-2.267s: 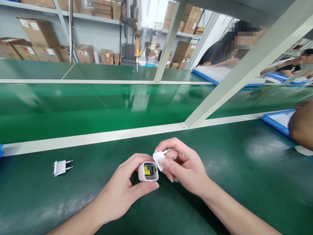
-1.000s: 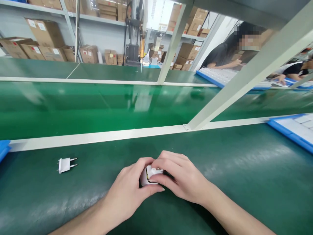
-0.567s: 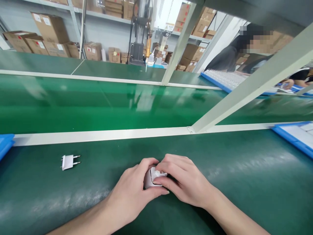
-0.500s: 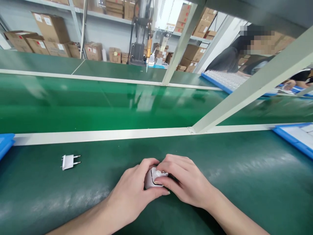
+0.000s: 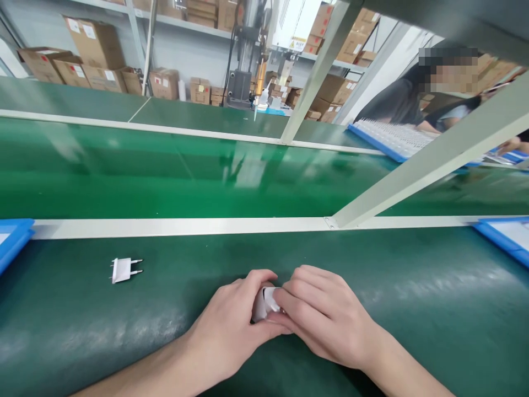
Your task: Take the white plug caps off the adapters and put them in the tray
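1. The person's left hand (image 5: 235, 320) curls around a small white housing (image 5: 258, 309), forefinger arched over its top and thumb running along beneath it; the gap between the two is just wide enough for the housing.
2. The right hand (image 5: 326, 314) comes in from the other side, its fingers bent nearly closed on a white plug piece (image 5: 270, 299), which sits at the housing's right-hand end, between the two sets of fingertips.
3. A dark line shows at the upper edge where the piece meets the housing (the right fingers cover most of the rest, so how closely the two fit cannot be told).
4. Both parts are held above the dark green worktop (image 5: 173, 292), near its front.
5. Well apart from the left fingers, a loose two-pin plug (image 5: 122, 270) lies on the worktop, pins pointing right.
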Action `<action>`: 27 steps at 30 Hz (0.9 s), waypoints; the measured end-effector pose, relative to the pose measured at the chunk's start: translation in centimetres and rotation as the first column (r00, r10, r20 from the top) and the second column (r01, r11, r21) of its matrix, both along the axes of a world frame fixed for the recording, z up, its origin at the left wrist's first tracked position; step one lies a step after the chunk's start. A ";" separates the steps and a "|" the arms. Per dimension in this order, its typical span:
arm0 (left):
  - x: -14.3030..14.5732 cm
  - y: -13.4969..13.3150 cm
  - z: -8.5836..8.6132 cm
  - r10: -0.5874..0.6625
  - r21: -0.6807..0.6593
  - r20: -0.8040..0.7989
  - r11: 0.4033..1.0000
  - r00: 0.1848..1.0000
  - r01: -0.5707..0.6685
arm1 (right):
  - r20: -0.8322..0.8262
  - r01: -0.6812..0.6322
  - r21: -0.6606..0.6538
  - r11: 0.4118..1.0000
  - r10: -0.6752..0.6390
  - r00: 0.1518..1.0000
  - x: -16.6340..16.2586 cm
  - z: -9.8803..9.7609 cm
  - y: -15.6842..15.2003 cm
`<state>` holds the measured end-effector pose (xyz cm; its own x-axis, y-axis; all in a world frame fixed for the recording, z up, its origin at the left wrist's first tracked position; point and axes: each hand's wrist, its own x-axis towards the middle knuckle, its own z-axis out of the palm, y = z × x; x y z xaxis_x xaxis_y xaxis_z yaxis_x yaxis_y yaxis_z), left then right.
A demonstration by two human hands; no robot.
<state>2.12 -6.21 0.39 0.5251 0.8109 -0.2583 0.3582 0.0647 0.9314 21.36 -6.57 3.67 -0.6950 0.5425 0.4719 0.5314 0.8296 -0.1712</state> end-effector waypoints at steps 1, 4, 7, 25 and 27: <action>0.0 0.0 0.0 -0.003 0.003 -0.003 1.000 1.000 0.003 | -0.014 0.004 -0.018 1.000 -0.004 1.000 0.1 0.1 0.0; 0.0 0.1 0.1 -0.004 -0.016 0.009 1.000 1.000 0.004 | -0.116 0.050 -0.163 0.985 -0.069 0.991 0.3 0.1 0.1; 0.1 0.2 0.3 -0.002 -0.021 0.014 1.000 1.000 0.002 | -0.105 0.058 -0.217 0.974 -0.083 0.991 0.3 -0.3 0.2; 0.1 0.1 0.5 0.036 -0.021 0.032 0.999 0.999 -0.035 | -0.071 0.094 -0.335 0.937 -0.125 0.990 0.0 -0.4 0.0; 0.1 0.1 0.5 0.034 -0.023 0.036 0.999 0.999 -0.033 | -0.071 0.097 -0.367 0.925 -0.132 0.989 0.0 -0.3 0.0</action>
<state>2.25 -6.11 0.91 0.5071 0.8223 -0.2583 0.3216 0.0975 0.9418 21.34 -6.60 3.38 -0.5807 0.7615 0.2880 0.5866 0.6366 -0.5006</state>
